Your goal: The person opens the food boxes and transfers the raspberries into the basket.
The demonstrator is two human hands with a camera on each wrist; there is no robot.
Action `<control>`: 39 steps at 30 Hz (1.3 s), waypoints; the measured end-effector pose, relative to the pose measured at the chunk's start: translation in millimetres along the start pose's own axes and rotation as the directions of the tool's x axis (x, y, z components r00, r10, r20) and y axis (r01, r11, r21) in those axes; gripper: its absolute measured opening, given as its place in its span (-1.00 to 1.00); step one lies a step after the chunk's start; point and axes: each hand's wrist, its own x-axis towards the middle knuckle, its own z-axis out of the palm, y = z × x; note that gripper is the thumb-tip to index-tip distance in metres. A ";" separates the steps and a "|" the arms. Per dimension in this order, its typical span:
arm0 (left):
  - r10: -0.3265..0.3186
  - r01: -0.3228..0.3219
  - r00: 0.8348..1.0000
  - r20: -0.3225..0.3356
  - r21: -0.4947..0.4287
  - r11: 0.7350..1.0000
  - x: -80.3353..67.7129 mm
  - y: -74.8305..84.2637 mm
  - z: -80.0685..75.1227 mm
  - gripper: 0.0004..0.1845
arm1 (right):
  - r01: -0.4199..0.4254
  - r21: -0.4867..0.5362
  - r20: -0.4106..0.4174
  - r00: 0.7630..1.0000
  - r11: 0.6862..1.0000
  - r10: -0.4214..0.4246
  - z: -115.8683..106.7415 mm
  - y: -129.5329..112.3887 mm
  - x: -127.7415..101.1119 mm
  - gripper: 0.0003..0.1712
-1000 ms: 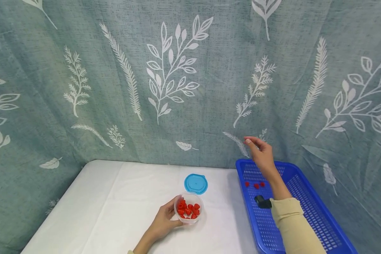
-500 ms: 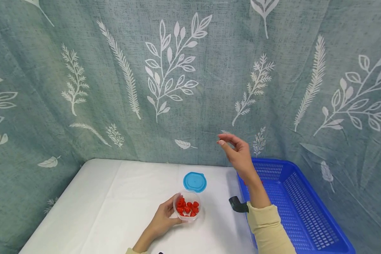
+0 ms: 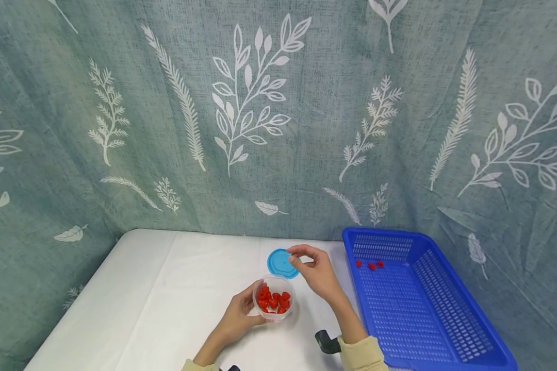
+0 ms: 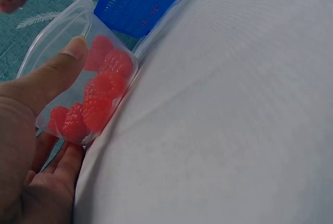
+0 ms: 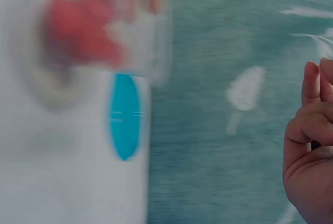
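Raspberries, red and bumpy [image 3: 274, 302], fill the small clear plastic cup [image 3: 275, 306] that the left hand [image 3: 238, 318] grips on the white tabletop [image 3: 158, 299]. By my judgement they are light, soft and easily crushed, so each wants a gentle pinch at its sides with fingertips, never a squeeze; the thin cup looks flexible and is best steadied low at its wall. In the left wrist view the thumb [image 4: 57, 73] lies against the cup's rim and the fingers curl beneath it, with the berries' knobbly skins showing through the plastic. The right hand [image 3: 316, 273] hovers just beyond the cup, over the edge of the round blue plastic lid [image 3: 280, 263] lying flat behind the cup; its thumb and forefinger are drawn close together, but whether they pinch anything I cannot tell. Well to the right of the cup stands a blue perforated plastic basket [image 3: 450, 330], with three more red berries [image 3: 370, 265] near its far end.
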 end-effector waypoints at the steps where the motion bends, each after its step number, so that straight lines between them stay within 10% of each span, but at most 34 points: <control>1: 0.005 -0.005 1.000 0.001 -0.002 1.000 0.1 0.0 -0.1 -0.02 | -0.004 -0.010 0.023 1.000 1.000 0.005 4.2 6.8 -3.0 -0.80; 12: -0.004 0.004 1.000 0.002 0.009 1.000 0.0 3.5 0.0 -0.01 | 0.000 -0.345 0.146 0.988 0.939 0.054 28.6 48.3 -29.8 -0.84; 23: -0.016 0.016 1.000 0.006 0.023 1.000 -0.2 5.5 -0.6 -0.02 | 0.083 -0.700 0.159 0.986 0.710 0.041 38.2 33.4 -33.0 -0.83; 32: -0.015 0.015 1.000 0.014 0.016 1.000 -0.5 6.8 -1.7 -0.01 | -0.001 -0.543 0.186 0.975 0.840 0.121 35.9 38.9 -31.3 -0.78; 39: -0.014 0.013 1.000 0.012 0.009 1.000 -0.9 6.1 -1.7 -0.01 | 0.022 -0.644 0.205 0.968 0.765 0.144 39.4 32.9 -28.5 -0.73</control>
